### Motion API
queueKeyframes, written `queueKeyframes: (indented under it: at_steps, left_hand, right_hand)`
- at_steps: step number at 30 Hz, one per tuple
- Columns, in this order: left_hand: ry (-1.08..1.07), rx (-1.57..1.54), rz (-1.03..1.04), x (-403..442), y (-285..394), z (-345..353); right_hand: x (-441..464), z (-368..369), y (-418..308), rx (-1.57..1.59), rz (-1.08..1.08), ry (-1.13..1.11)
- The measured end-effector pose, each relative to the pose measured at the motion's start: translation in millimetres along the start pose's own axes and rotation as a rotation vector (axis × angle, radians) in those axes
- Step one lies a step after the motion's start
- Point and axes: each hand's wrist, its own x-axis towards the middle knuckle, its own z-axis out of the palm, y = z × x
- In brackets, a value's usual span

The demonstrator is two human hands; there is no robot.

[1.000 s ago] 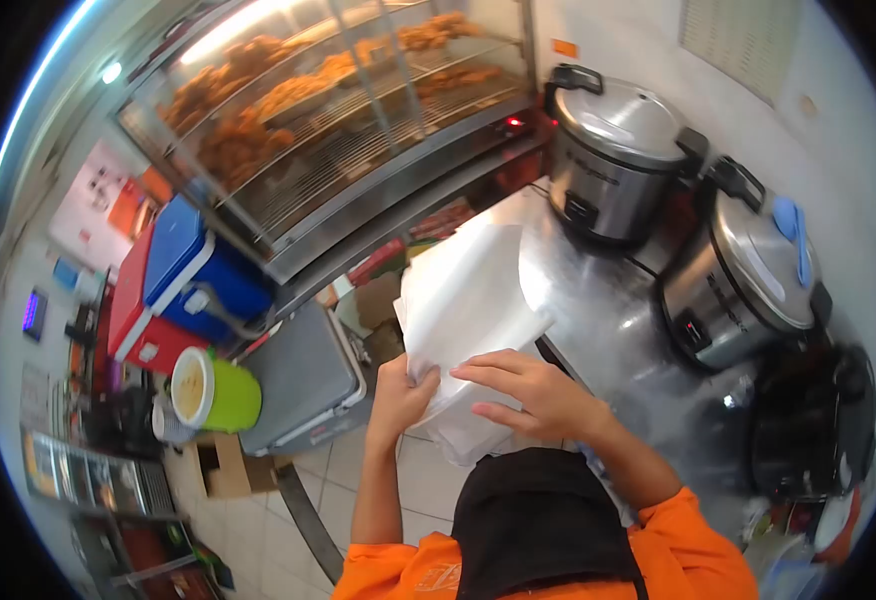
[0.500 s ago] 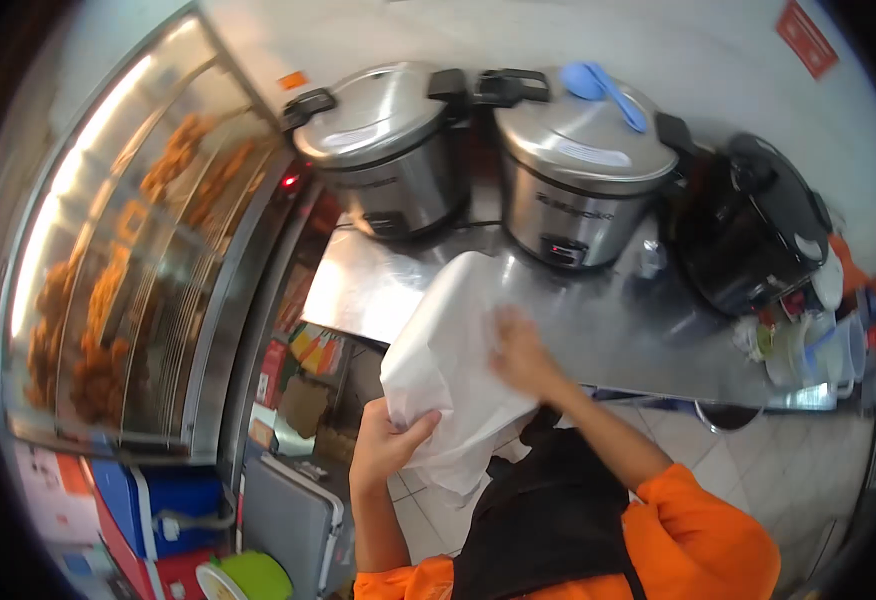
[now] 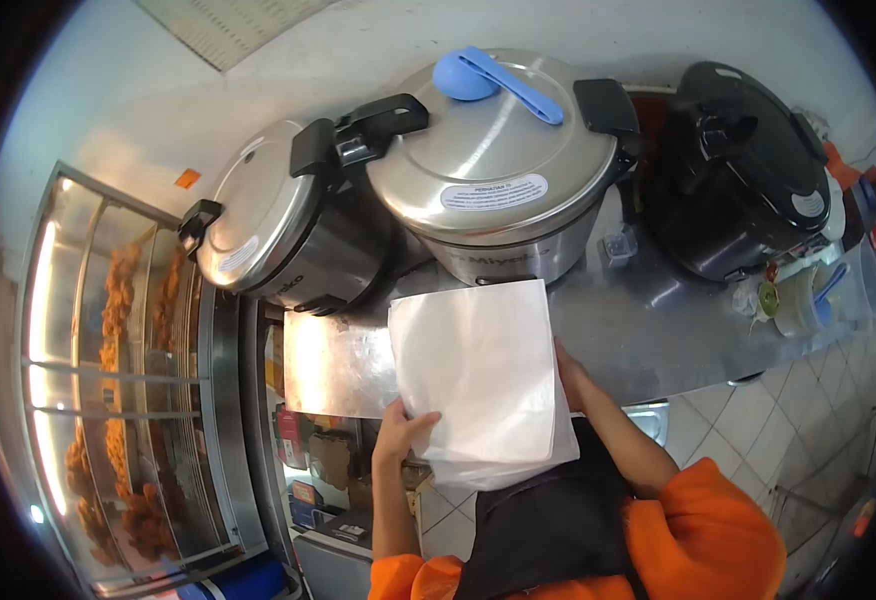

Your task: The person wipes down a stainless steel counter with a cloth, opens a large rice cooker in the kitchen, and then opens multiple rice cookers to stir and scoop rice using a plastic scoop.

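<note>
Sheets of white paper (image 3: 473, 370) are held upright in front of the middle cooker (image 3: 503, 165), on the person's side of it, before the counter (image 3: 658, 335). The left hand (image 3: 400, 432) is closed on their left edge, thumb laid over the front face and fingers hidden behind. The right hand (image 3: 571, 378) is at the opposite edge, largely covered by the paper; how far it is open, and whether it has hold of the sheets, cannot be told. Half a second earlier the paper is bent and creased, and the right hand, blurred, is at its front; here the sheets present a nearly flat face with squared upper corners, their layers parting at the lower right. The view has shifted as well, so that the middle cooker appears larger and more central. The spoon (image 3: 468, 77) remains on its lid. The left cooker (image 3: 283, 220) and the black cooker (image 3: 743, 180) flank it as before, with the lit cabinet (image 3: 216, 400) of browned food farther to its left.
</note>
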Motion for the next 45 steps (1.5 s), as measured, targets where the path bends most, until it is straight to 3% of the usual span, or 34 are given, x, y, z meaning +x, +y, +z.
queueKeyframes:
  at_steps: [1, 3, 6, 7, 8, 9, 11, 12, 13, 14, 17, 20, 21, 23, 27, 29, 30, 32, 34, 37, 39, 40, 41, 42, 43, 45]
  left_hand:
    - [-0.035, 0.005, -0.042, 19.2, -17.8, -4.4]
    - [-0.051, 0.014, -0.029, 49.7, -51.4, -9.5]
    - [-0.122, 0.07, 0.079, 70.9, -64.9, -7.1]
    - [-0.138, 0.07, 0.077, 76.9, -67.4, -8.0]
    - [-0.117, -0.104, -0.085, 82.4, -72.0, -9.9]
    - [-0.096, -0.273, -0.252, 87.9, -77.6, -12.9]
    - [-0.072, -0.156, -0.263, 97.9, -118.9, -19.4]
    - [-0.06, 0.125, -0.116, 97.8, -148.7, -28.3]
    - [-0.028, 0.401, 0.057, 97.0, -163.0, -26.6]
    - [-0.009, 0.544, 0.093, 85.1, -156.1, -23.2]
    - [-0.133, 0.737, 0.103, 64.5, -123.4, -23.9]
    - [-0.149, 0.577, -0.006, 81.2, -89.3, -31.6]
    - [-0.151, 0.574, 0.006, 91.9, -83.0, -31.9]
    - [-0.1, 0.53, 0.139, 107.1, -79.7, -35.1]
    - [-0.137, 0.482, 0.188, 123.3, -90.1, -33.2]
    - [-0.154, 0.305, 0.193, 125.6, -99.4, -28.4]
    - [-0.153, 0.298, 0.208, 124.5, -94.6, -25.2]
    - [-0.096, 0.069, 0.039, 119.2, -87.2, -19.1]
    - [-0.079, 0.041, 0.121, 136.9, -108.9, -12.7]
    - [-0.024, 0.145, 0.281, 122.4, -84.1, -10.8]
    - [0.024, 0.271, 0.37, 113.1, -50.8, -6.5]
    - [0.191, 0.439, 0.499, 113.7, -39.6, -6.8]
    - [0.362, 0.606, 0.629, 115.8, -23.0, -7.8]
    - [0.439, 0.578, 0.811, 120.2, 13.6, -11.1]
    - [0.518, 0.547, 0.988, 122.7, 61.3, -15.2]
    - [0.524, 0.419, 1.133, 121.6, 164.1, -19.2]
  right_hand:
    - [12.6, -16.6, 4.5, 0.178, 0.082, -0.048]
    - [31.8, -35.8, 6.4, 0.202, 0.08, -0.134]
    - [47.3, -27.0, 13.0, -0.018, 0.011, 0.054]
    - [48.5, -28.3, 20.0, -0.325, -0.048, 0.162]
    - [48.4, -30.1, 29.1, -0.633, -0.1, 0.275]
    - [50.9, -32.0, 39.6, -0.626, -0.1, 0.299]
    - [51.2, -32.5, 64.1, -0.536, -0.162, 0.464]
    - [44.6, -21.2, 88.2, -0.531, -0.147, 0.505]
    - [39.0, -16.3, 103.6, -0.784, -0.288, 0.66]
    - [35.7, -11.2, 114.0, -1.043, -0.431, 0.806]
    - [28.1, 15.4, 125.7, -1.048, -0.449, 0.846]
    - [38.7, 22.1, 119.1, -1.114, -0.372, 0.883]
    - [44.5, 20.8, 113.3, -1.116, -0.382, 0.889]
    - [55.1, 16.3, 108.9, -0.735, -0.434, 0.886]
    - [59.7, -14.8, 121.5, -0.829, -0.498, 0.961]
    - [60.8, -21.9, 121.7, -0.853, -0.788, 1.22]
    - [53.7, -7.3, 100.1, -0.856, -0.805, 1.221]
    - [21.3, 34.4, 42.3, -0.678, -0.861, 1.16]
    - [-9.2, 138.0, -45.2, -0.551, -1.122, 1.122]
    - [-22.9, 191.1, -145.5, -0.727, -1.543, 1.005]
    - [-17.2, 201.8, -204.9, -1.024, -1.615, 0.984]
    - [-4.8, 197.8, -234.4, -1.216, -1.7, 0.953]
    - [11.4, 194.7, -258.5, -1.382, -1.53, 1.029]
    - [26.3, 191.2, -274.8, -1.536, -1.347, 1.096]
    - [38.1, 187.4, -281.6, -1.523, -1.358, 1.091]
    - [56.9, 189.7, -293.9, -1.883, -0.995, 1.213]
